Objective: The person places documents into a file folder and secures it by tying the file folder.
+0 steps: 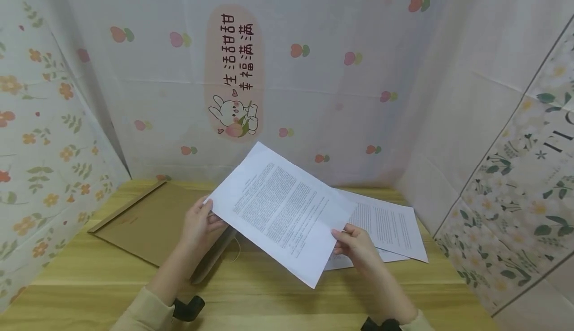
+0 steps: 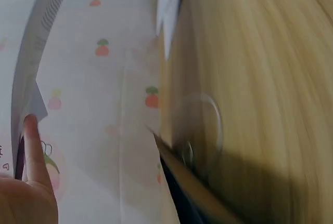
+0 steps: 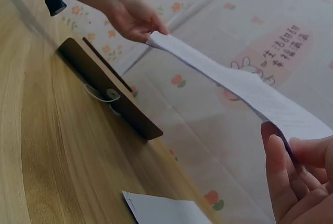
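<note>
A printed sheet of paper (image 1: 287,216) is held up, tilted, above the table. My left hand (image 1: 200,224) pinches its left edge, thumb on the printed face. At the lower right edge, my right hand (image 1: 356,248) pinches the same sheet between thumb and fingers. In the right wrist view the paper (image 3: 208,70) stretches between both hands, slightly bowed; whether it is one sheet or several I cannot tell. Below the left hand lies a brown paper document envelope (image 1: 148,221), its flap (image 1: 213,258) standing up, with a tie string (image 3: 99,96) hanging from it.
More printed sheets (image 1: 394,226) lie overlapping on the wooden table (image 1: 269,301), behind and right of the right hand. Patterned cloth (image 1: 323,101) hangs along the table's back edge, and flowered cloth (image 1: 45,171) closes off the left side.
</note>
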Tool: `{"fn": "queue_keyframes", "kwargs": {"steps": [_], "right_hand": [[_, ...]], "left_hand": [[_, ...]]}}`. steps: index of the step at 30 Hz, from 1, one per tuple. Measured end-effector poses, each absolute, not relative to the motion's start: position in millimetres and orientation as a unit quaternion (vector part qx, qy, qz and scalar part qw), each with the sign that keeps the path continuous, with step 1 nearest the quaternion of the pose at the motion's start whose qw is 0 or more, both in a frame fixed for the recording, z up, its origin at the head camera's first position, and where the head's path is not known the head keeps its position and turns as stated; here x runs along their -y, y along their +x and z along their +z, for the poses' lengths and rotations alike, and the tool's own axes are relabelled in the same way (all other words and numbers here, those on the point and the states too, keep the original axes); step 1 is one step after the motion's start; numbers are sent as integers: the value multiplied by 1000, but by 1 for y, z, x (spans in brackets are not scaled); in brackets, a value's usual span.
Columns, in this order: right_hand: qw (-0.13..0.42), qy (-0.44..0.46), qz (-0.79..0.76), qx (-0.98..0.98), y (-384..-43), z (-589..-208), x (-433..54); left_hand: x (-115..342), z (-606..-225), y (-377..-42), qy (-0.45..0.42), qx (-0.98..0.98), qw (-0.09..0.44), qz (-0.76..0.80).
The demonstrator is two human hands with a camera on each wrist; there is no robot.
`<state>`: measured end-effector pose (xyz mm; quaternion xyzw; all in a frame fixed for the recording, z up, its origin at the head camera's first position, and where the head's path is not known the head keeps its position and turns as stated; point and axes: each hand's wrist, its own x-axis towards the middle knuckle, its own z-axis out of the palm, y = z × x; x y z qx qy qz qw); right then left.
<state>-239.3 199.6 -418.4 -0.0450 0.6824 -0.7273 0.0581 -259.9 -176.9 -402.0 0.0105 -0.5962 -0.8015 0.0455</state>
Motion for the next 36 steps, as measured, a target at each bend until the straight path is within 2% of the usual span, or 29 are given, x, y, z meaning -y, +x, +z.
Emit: {"fn": "queue_keyframes", "kwargs": {"steps": [12, 22, 29, 36], "right_hand": [[132, -9, -739, -660, -243, -418, -203], [178, -8, -736, -652, -241, -431, -209], [183, 12, -727, -661, -243, -441, -214], [194, 12, -722, -664, -243, -450, -219]], "left_hand": [[217, -415, -255, -132, 804, 68, -575], [227, -435, -246, -192, 920, 60, -336], [220, -443, -236, -216, 962, 54, -158], [215, -447, -222, -247, 960, 114, -59]]}}
